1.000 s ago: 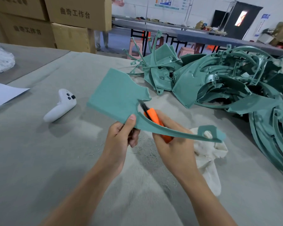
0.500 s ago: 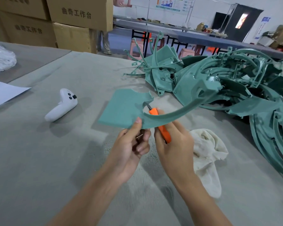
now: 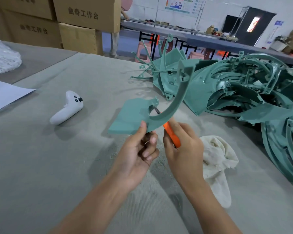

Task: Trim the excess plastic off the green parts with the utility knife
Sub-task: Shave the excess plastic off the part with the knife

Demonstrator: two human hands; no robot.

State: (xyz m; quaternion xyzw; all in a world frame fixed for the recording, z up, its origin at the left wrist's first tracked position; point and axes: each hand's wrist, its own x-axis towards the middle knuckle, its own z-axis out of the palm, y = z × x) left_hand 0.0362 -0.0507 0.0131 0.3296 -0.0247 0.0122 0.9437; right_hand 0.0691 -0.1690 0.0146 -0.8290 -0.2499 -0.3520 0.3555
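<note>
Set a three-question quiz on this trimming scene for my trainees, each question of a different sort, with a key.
1. True or false: the left hand holds the utility knife.
2. What lies on the table to the left of the held green part? A) a white controller B) a hammer C) a cup
3. Fill the gap: the right hand grips the utility knife by its ____ handle.
Key: 1 false, since the left hand pinches the green part and the right hand has the knife; 2 A; 3 orange.
</note>
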